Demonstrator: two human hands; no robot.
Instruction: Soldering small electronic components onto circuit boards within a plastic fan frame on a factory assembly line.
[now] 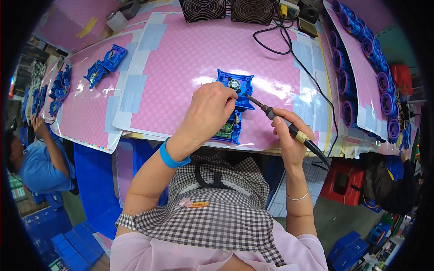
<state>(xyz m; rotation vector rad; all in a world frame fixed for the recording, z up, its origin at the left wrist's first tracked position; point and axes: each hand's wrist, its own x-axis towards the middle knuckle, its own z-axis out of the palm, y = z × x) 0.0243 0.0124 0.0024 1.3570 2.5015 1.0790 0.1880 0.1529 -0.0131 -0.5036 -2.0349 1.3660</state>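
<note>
Left hand [210, 108]: pressing down on the blue housing [235, 106], fingers curled together over its middle, pinching what looks like a thin wire near the small round motor [234, 84]; the wire itself is too fine to be sure of.
Right hand [289, 135]: fingers clamped around the soldering iron [289, 128] in a pen grip, tip pointing up-left toward the motor.
Housing: lying flat on the pink mat [190, 54], near the bench's front edge, a green board [226, 130] showing at its lower end.
Cord [312, 79]: trailing from the iron back toward the fans [228, 10].
Doing it well: probably keeping the left hand steady, touching only the joint, keeping the tip clear of plastic and fingers.
</note>
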